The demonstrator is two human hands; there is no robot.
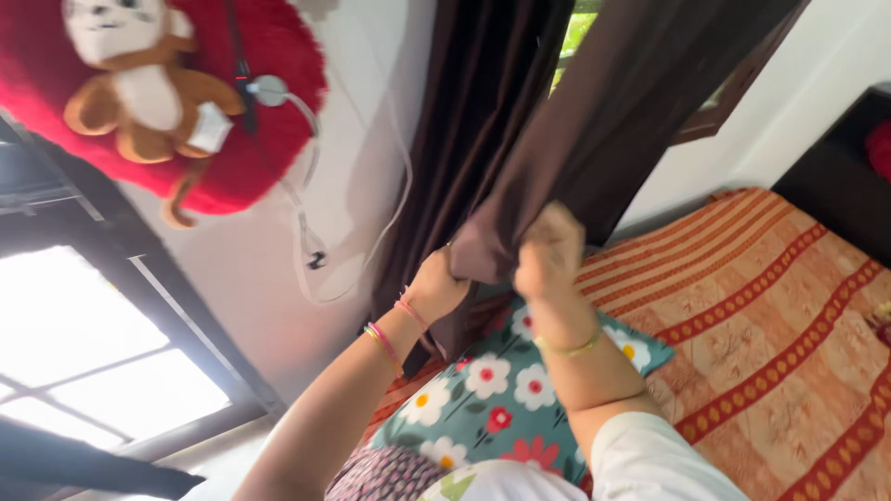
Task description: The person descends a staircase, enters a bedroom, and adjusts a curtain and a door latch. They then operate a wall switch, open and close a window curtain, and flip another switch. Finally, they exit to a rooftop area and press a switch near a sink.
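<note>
Up close, my left hand (436,283) and right hand (549,252) were both clenched tight on the bunched brown curtain (594,121), side by side, above the flowered pillow (501,390) on the striped bed (780,315); a stuffed monkey (148,83) hung on the white wall (278,269).

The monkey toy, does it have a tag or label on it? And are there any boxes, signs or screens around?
Tag: a small white square patch on the brown plush monkey, top left, against a red fluffy cushion; whether anything is printed on it cannot be told.
No packages, signs or screens are in view.
Both hands, left hand and right hand, grip the dark brown curtain, which bears no label.
</note>
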